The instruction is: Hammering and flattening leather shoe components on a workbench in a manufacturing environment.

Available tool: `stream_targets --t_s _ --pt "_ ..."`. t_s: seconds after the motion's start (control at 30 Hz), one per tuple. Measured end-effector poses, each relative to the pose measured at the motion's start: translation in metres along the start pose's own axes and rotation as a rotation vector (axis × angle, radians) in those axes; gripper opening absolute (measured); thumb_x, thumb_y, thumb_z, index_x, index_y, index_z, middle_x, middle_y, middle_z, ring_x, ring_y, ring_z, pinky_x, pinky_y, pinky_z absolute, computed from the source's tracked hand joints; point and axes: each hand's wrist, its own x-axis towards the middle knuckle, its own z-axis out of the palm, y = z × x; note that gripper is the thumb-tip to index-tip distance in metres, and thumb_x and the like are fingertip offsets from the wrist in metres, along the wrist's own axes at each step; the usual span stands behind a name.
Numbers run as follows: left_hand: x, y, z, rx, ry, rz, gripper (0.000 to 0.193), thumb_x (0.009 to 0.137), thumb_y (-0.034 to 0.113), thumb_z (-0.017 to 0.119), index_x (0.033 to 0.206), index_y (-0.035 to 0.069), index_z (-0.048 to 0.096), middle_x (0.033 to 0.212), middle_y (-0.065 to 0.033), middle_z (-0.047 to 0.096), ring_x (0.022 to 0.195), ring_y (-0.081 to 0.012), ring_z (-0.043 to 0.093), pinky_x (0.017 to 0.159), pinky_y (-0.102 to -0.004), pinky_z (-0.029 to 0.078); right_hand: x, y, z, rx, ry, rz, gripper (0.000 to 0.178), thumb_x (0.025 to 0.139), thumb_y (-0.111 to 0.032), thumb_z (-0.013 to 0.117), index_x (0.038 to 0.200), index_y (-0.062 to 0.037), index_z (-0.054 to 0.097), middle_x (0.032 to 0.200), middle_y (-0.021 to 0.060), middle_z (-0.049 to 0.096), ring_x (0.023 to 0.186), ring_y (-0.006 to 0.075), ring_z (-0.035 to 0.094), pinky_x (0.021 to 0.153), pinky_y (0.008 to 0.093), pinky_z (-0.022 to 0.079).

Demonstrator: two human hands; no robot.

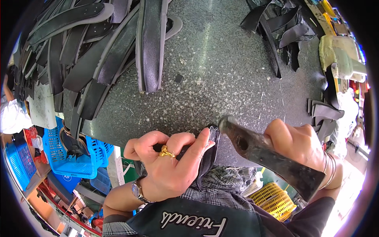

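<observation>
My left hand (167, 164), with a gold ring and a wristwatch, is closed on a black leather strip (209, 156) at the table's near edge. Part of that strip hangs down below the edge, and the fingers hide the rest. In my right hand (298, 142) is a hammer (272, 158) with a dark metal head; its handle is mostly hidden. The rounded striking end sits just right of the strip's upper end and my left fingertips. Whether it touches the strip I cannot tell.
Black strips with grey edges (152, 47) pile up at the table's far left. Black scraps (290, 33) lie far right, with more cut pieces (325, 110) along the right edge. A blue basket (71, 158) stands left, below the tabletop (213, 71); a yellow basket (272, 201) stands lower right.
</observation>
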Motion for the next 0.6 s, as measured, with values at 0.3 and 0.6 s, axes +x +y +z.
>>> stream_targets --t_s 0.3,0.6 --pt "0.006 -0.002 -0.008 0.049 -0.132 0.081 0.03 0.07 0.008 0.078 0.099 0.016 0.073 0.081 0.0101 0.056 0.088 -0.0247 0.041 0.08 -0.0444 0.023 0.009 -0.006 -0.001 -0.14 -0.014 -0.01 0.016 0.077 -0.006 0.062 0.084 -0.0068 0.048 0.061 0.0053 0.052 0.045 0.0248 0.059 0.039 0.037 0.048" --pt "0.004 -0.006 -0.003 0.122 -0.092 0.179 0.021 0.068 0.013 0.073 0.089 0.015 0.07 0.087 0.007 0.055 0.095 -0.0255 0.038 0.071 -0.0478 0.023 0.017 0.0 0.001 -0.161 0.036 -0.103 0.017 0.072 -0.008 0.062 0.082 -0.0077 0.048 0.058 0.0025 0.046 0.041 0.0203 0.054 0.035 0.0349 0.044"
